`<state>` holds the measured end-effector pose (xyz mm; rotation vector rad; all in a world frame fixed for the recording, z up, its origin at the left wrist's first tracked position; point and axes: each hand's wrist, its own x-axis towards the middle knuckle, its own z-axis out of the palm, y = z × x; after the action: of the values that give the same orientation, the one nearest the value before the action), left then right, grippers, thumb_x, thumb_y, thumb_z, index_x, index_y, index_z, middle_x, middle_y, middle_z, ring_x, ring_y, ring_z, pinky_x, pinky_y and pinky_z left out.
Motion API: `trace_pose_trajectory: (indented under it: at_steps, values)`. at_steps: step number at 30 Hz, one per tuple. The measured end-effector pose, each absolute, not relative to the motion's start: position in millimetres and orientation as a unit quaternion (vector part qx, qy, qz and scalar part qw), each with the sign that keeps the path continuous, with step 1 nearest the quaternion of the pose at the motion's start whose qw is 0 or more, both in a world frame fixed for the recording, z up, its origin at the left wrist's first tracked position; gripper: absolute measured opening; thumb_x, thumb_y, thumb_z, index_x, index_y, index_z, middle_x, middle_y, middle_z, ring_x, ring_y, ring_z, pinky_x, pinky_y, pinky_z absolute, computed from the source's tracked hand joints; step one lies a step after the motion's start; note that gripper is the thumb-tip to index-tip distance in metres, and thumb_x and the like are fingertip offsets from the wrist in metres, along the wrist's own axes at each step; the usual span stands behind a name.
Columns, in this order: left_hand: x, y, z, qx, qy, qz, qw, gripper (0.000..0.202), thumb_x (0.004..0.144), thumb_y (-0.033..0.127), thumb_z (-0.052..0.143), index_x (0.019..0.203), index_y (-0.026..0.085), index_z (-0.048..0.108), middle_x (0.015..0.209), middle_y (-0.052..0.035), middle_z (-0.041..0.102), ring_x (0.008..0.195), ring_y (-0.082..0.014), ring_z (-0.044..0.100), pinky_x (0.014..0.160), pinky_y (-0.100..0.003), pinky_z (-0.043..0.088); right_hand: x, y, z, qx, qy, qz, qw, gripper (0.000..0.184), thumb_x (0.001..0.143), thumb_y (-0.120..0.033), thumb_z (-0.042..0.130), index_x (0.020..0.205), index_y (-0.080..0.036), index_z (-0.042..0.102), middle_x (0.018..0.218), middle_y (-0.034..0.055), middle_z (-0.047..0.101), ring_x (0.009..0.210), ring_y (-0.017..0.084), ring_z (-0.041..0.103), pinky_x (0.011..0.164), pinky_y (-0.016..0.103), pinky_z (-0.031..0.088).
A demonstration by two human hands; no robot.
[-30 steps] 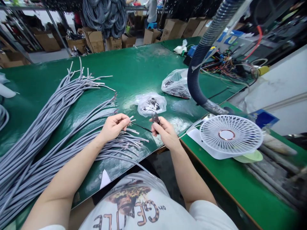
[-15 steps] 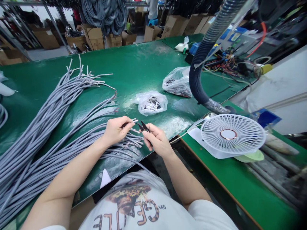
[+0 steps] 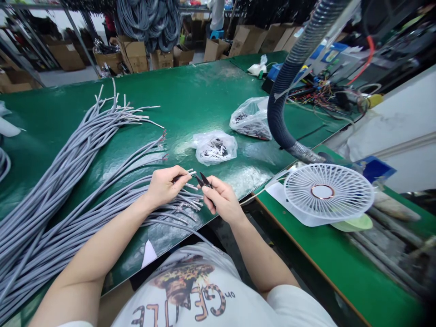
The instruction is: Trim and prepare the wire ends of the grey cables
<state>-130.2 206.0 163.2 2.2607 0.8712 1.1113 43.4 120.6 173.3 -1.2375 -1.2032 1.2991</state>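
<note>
My left hand (image 3: 168,184) is closed, pinching a grey cable (image 3: 190,172) close to its pale stripped end. Beside it, my right hand (image 3: 220,195) grips small black-bladed snips (image 3: 204,180). Their blades are spread and point toward the cable's tip; whether they touch it I cannot tell. Under and beyond my left forearm lies a bundle of grey cables (image 3: 129,200), several ends of which fan out below my hands. A second thick bundle of grey cables (image 3: 78,145) stretches across the left side, its cut ends toward the back.
Plastic bags of small black and white parts (image 3: 216,147) and dark parts (image 3: 250,119) lie beyond my hands on the green table (image 3: 190,95). At right are a white fan (image 3: 329,195) and a dark flexible hose (image 3: 277,113). Cardboard boxes (image 3: 136,54) stand behind.
My hands, the snips and the cable keep nearly the same place. The view has shifted very slightly.
</note>
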Motion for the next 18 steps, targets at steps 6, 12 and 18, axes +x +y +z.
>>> trace_pose_trajectory:
  at_steps: [6,12,18]
  values:
    - [-129.8,205.7,163.0,0.823,0.318,0.406,0.238,0.018,0.085,0.028,0.059,0.074,0.015,0.064,0.060,0.0025,0.063,0.050,-0.0063,0.050,0.051,-0.018,0.036,43.0,121.7,172.9,-0.499,-0.492,0.534,0.473,0.017,0.088,-0.033,0.052,0.085,-0.017,0.054,0.040,-0.0110,0.044,0.030,0.003,0.034,0.035,0.015,0.024]
    - [-129.3,205.7,163.6,0.822,0.318,0.410,0.236,0.017,0.085,0.027,0.060,0.074,0.015,0.064,0.061,0.0026,0.064,0.050,-0.0060,0.050,0.051,-0.018,0.036,42.6,121.9,171.8,-0.500,-0.487,0.536,0.475,0.017,0.088,-0.034,0.052,0.085,-0.017,0.054,0.040,-0.0108,0.045,0.030,0.003,0.034,0.034,0.015,0.024]
    - [-130.3,206.4,162.1,0.824,0.315,0.411,0.230,0.016,0.085,0.026,0.060,0.074,0.015,0.064,0.062,0.0022,0.065,0.050,-0.0060,0.051,0.051,-0.018,0.037,38.6,122.9,171.0,-0.501,-0.467,0.537,0.492,0.018,0.086,-0.034,0.053,0.084,-0.016,0.055,0.040,-0.0105,0.045,0.030,0.003,0.034,0.034,0.015,0.023]
